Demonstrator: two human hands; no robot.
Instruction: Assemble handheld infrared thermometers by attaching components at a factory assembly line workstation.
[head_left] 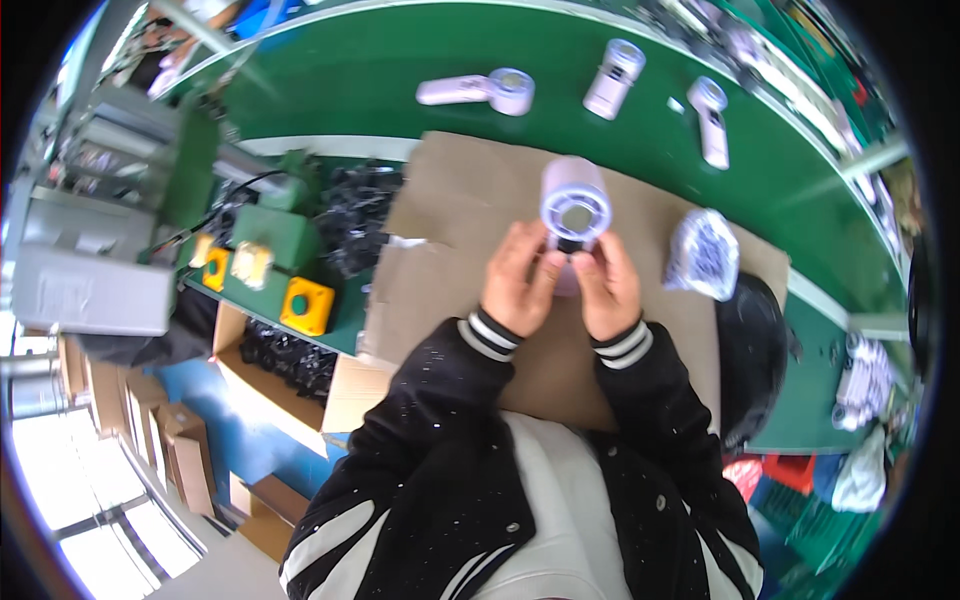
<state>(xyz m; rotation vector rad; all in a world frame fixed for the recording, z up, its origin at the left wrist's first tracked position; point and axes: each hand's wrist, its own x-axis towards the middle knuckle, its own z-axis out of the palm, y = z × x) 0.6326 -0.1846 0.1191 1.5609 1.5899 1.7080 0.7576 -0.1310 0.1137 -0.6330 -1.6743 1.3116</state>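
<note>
A pale purple handheld fan (575, 188) is gripped between my two hands, its round head pointing away over a sheet of brown cardboard (450, 190). My left hand (520, 283) closes on its left side, with the thumb near a small black part below the head. My right hand (608, 290) closes on the right side, its thumb close to the left one. Both hands partly hide the handle. To the right lies a clear plastic bag (704, 254) with small purple-white pieces inside.
Three similar fans, one to the left (475, 91) and two to the right (612, 80), (710, 122), lie on the green bench (370, 60). Left are black parts (355, 215) and a green machine with a yellow button box (306, 306). A black bag (752, 350) sits right.
</note>
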